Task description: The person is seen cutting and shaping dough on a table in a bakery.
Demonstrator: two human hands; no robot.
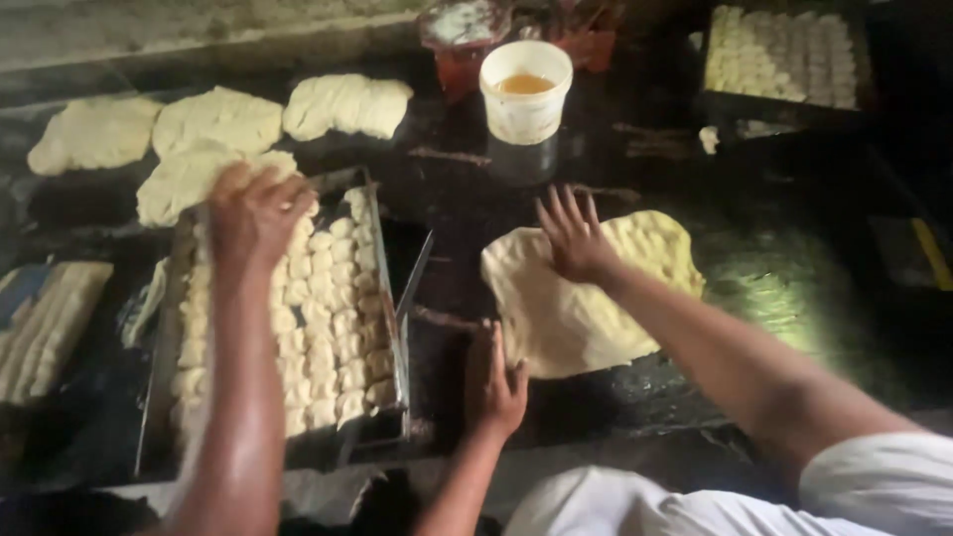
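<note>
Dough pieces (328, 318) fill the metal tray (382, 260) under the left hand (253, 213), whose fingers are loosely spread and empty, seemingly reaching to pick, which calls for pinching one piece free; the right hand is unseen.

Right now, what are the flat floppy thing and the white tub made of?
The flat sheet looks like soft dough: pale, matte, with ragged stretched edges. The white tub is probably plastic: smooth, thin-walled, slightly glossy.
</note>
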